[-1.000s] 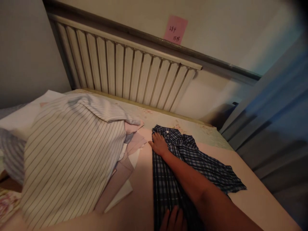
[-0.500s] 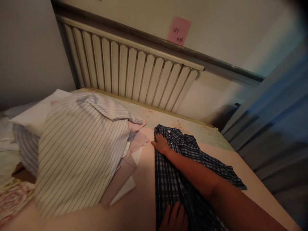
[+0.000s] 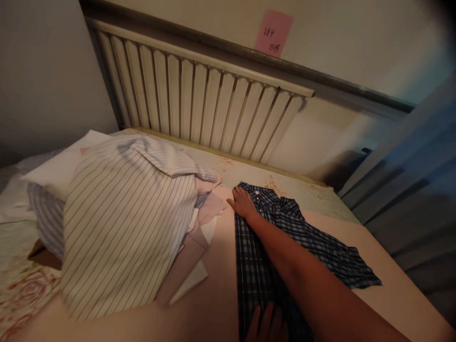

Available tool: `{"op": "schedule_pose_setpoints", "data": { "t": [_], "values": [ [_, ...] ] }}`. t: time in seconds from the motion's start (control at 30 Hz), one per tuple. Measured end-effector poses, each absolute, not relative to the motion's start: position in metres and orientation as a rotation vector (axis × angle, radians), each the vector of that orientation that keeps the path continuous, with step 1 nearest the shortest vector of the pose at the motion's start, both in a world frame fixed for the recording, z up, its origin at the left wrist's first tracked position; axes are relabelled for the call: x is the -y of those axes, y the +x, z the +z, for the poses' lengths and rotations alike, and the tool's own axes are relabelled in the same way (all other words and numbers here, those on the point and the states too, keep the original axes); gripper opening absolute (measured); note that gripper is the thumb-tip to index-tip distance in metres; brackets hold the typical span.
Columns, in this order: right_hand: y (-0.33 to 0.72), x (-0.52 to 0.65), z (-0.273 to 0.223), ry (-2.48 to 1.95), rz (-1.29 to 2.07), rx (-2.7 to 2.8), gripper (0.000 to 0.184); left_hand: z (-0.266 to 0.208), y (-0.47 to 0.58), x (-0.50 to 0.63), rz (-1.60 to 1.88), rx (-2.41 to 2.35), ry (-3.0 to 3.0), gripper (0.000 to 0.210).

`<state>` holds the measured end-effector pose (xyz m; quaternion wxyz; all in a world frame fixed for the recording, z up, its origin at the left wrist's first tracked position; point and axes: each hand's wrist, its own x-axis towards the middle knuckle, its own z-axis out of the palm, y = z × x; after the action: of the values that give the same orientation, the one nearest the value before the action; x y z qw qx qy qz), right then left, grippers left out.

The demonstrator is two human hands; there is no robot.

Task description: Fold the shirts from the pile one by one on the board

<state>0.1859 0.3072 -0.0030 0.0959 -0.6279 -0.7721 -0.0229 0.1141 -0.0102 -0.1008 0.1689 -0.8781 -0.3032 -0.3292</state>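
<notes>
A dark plaid shirt (image 3: 249, 266) lies spread on the bed, its collar end toward the radiator and a sleeve (image 3: 342, 251) stretched out to the right. My right hand (image 3: 244, 203) rests palm down near the shirt's upper left edge, fingers extended and thumb apart. At the bottom of the view, my left hand (image 3: 267, 325) lies on the lower part of the shirt with its fingers stretched out. Its palm and thumb are out of view. My right forearm hides much of the shirt's middle.
On the left is a heap of clothes with a striped cloth (image 3: 128, 228) on top and pink and white pieces (image 3: 188, 266) beneath. Behind the bed (image 3: 210, 313) stands a radiator (image 3: 199, 99). A pink note (image 3: 274, 33) is on the wall. A blue curtain (image 3: 402, 190) hangs at right.
My right hand has slid a little farther up the shirt, toward its collar end. My left hand stays low on the shirt. The camera view has shifted slightly.
</notes>
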Motion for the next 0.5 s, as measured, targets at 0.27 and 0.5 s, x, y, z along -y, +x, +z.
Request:
{"op": "schedule_pose_setpoints", "data": {
  "t": [0.27,0.5],
  "values": [
    [0.175,-0.279,0.011,-1.969,0.123,2.26,0.069,-0.084,0.099,0.013,-0.908,0.879,-2.644,0.037],
    [0.177,-0.119,0.015,-1.783,0.213,2.327,0.065,-0.014,0.074,0.029,-0.676,1.027,-3.016,0.059]
  ]
}}
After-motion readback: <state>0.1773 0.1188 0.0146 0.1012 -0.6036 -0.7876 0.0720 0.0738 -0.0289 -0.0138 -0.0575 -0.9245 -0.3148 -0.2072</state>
